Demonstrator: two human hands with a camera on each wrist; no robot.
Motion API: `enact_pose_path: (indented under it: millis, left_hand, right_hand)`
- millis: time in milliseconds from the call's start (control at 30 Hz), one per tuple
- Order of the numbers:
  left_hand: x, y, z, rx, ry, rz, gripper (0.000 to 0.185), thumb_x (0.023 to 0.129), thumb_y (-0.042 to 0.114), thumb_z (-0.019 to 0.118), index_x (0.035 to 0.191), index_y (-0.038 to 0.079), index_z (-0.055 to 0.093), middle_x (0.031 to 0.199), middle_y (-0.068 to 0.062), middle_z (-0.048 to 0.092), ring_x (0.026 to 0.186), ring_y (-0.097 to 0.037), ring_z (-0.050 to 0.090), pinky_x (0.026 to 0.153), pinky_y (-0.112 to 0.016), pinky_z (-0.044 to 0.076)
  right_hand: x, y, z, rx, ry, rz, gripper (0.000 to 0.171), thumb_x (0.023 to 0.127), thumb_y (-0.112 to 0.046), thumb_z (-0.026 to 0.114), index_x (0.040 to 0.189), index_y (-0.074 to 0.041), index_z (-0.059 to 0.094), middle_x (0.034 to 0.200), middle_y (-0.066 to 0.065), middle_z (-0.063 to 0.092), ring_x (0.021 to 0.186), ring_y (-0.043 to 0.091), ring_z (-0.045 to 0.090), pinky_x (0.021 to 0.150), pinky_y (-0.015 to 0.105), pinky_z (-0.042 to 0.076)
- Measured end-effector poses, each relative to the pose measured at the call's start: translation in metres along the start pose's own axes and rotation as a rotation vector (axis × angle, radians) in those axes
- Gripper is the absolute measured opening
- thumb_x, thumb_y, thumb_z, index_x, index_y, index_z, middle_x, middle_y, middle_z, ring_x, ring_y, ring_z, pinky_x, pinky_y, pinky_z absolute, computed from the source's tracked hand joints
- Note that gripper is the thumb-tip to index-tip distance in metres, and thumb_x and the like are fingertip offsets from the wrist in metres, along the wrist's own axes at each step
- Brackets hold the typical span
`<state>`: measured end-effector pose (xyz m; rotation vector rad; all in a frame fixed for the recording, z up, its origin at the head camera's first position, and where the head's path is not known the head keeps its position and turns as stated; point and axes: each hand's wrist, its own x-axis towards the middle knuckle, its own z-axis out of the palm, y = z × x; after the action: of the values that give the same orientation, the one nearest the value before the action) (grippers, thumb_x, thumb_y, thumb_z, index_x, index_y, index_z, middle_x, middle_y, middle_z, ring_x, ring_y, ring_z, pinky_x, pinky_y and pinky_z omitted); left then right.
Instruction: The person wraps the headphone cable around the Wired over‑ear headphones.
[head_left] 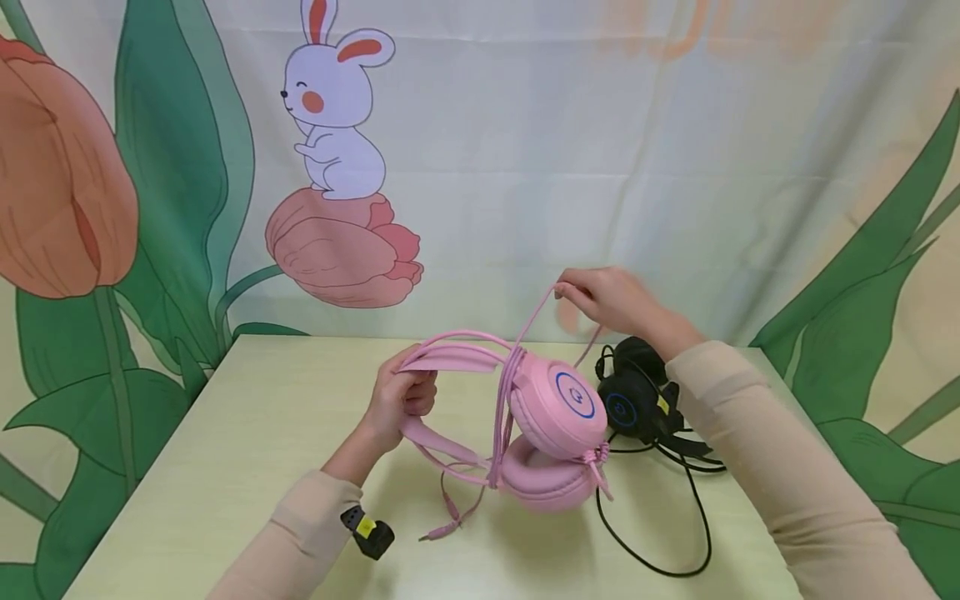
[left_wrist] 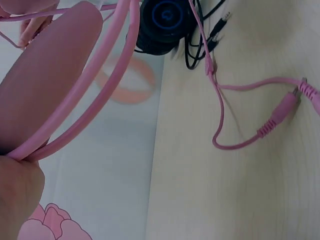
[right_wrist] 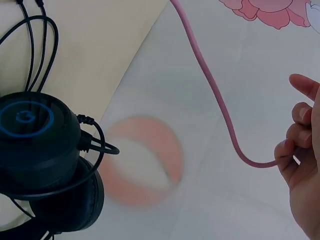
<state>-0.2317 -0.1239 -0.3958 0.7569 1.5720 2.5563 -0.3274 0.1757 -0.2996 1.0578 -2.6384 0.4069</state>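
A pair of pink headphones (head_left: 558, 408) is held above the table, its cable wound several times around the frame beside the ear cups. My left hand (head_left: 397, 400) grips the padded headband (left_wrist: 50, 75) at the end away from the cups. Up and to the right, my right hand (head_left: 611, 298) holds the pink cable (right_wrist: 215, 90) in curled fingers, and a stretch of it runs taut down to the headphones. Two pink plugs (head_left: 442, 531) dangle under the headband; the left wrist view shows a plug (left_wrist: 280, 112) close up.
Black headphones (head_left: 626, 408) lie at the table's back right, partly behind the pink ear cups and my right forearm. Their black cable (head_left: 708, 533) loops toward the front. A printed curtain (head_left: 510, 167) hangs behind the pale table (head_left: 247, 433).
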Motion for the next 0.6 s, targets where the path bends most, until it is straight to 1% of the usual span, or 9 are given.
enact_pose_path:
  millis: [67,167,300,333,367,433,500,567,600]
  left_hand:
    - [0.001,-0.001,0.002,-0.028,-0.017,0.005,0.020,0.086,0.000,0.032,0.073,0.009,0.044,0.052,-0.001,0.018,0.041,-0.013,0.010,0.038,-0.028,0.005]
    - [0.002,-0.001,0.004,-0.058,-0.021,0.010,0.020,0.086,0.001,0.031,0.074,0.009,0.045,0.053,-0.002,0.015,0.041,-0.013,0.009,0.038,-0.028,0.005]
    - [0.002,-0.001,0.006,-0.100,-0.001,0.008,0.021,0.084,0.001,0.026,0.074,0.008,0.043,0.052,-0.001,0.013,0.041,-0.012,0.008,0.038,-0.026,0.005]
    - [0.002,-0.002,0.006,-0.114,-0.003,0.010,0.022,0.084,0.000,0.024,0.074,0.008,0.042,0.052,-0.001,0.013,0.040,-0.011,0.008,0.038,-0.025,0.005]
    - [0.002,-0.002,0.006,-0.130,-0.004,0.009,0.023,0.084,0.000,0.023,0.075,0.008,0.042,0.053,-0.001,0.013,0.040,-0.011,0.009,0.038,-0.025,0.006]
    - [0.001,-0.002,0.007,-0.155,0.000,0.001,0.023,0.084,0.000,0.022,0.076,0.008,0.042,0.053,-0.001,0.012,0.040,-0.010,0.009,0.038,-0.023,0.007]
    - [0.001,-0.001,0.007,-0.181,0.005,-0.010,0.023,0.084,0.001,0.021,0.077,0.008,0.042,0.053,0.000,0.012,0.040,-0.010,0.010,0.038,-0.022,0.008]
    - [0.001,0.000,0.008,-0.196,0.021,-0.019,0.023,0.084,0.002,0.022,0.078,0.008,0.043,0.053,0.000,0.012,0.040,-0.010,0.010,0.038,-0.022,0.009]
    - [0.001,0.001,0.009,-0.196,0.035,-0.020,0.022,0.084,0.002,0.022,0.077,0.008,0.043,0.053,0.000,0.013,0.040,-0.010,0.010,0.038,-0.021,0.009]
  right_hand:
    - [0.001,0.000,0.003,0.026,-0.009,0.012,0.025,0.097,-0.031,0.043,0.099,-0.017,0.063,0.089,-0.001,0.067,0.059,0.010,0.048,0.058,0.029,0.040]
    - [0.001,0.000,0.007,0.063,-0.016,0.042,0.025,0.097,-0.030,0.042,0.099,-0.017,0.063,0.075,-0.002,0.062,0.053,0.011,0.041,0.055,0.028,0.036]
    - [-0.001,0.002,0.017,0.055,-0.002,0.044,0.026,0.097,-0.029,0.043,0.096,-0.018,0.066,0.056,-0.005,0.047,0.048,0.009,0.033,0.049,0.026,0.030]
    - [-0.002,0.002,0.020,0.058,-0.001,0.039,0.026,0.097,-0.028,0.044,0.095,-0.017,0.066,0.056,-0.005,0.048,0.048,0.010,0.034,0.049,0.027,0.030]
    - [-0.003,0.001,0.024,0.075,-0.002,0.036,0.025,0.097,-0.026,0.044,0.094,-0.016,0.067,0.060,-0.004,0.053,0.050,0.010,0.037,0.050,0.026,0.032]
    - [-0.008,0.001,0.031,0.152,-0.015,0.025,0.026,0.097,-0.026,0.043,0.095,-0.014,0.066,0.069,0.000,0.061,0.054,0.011,0.044,0.052,0.027,0.036]
    - [-0.013,-0.013,0.031,0.249,-0.011,0.036,0.024,0.097,-0.021,0.044,0.093,-0.011,0.064,0.076,0.003,0.062,0.061,0.012,0.048,0.057,0.027,0.040]
    - [-0.017,-0.015,0.039,0.328,-0.015,0.051,0.019,0.096,-0.017,0.044,0.093,-0.009,0.062,0.083,0.004,0.063,0.067,0.013,0.051,0.061,0.029,0.042]
    - [-0.020,-0.015,0.042,0.360,-0.018,0.045,0.019,0.096,-0.019,0.044,0.094,-0.010,0.061,0.082,0.004,0.061,0.068,0.014,0.051,0.063,0.029,0.042]
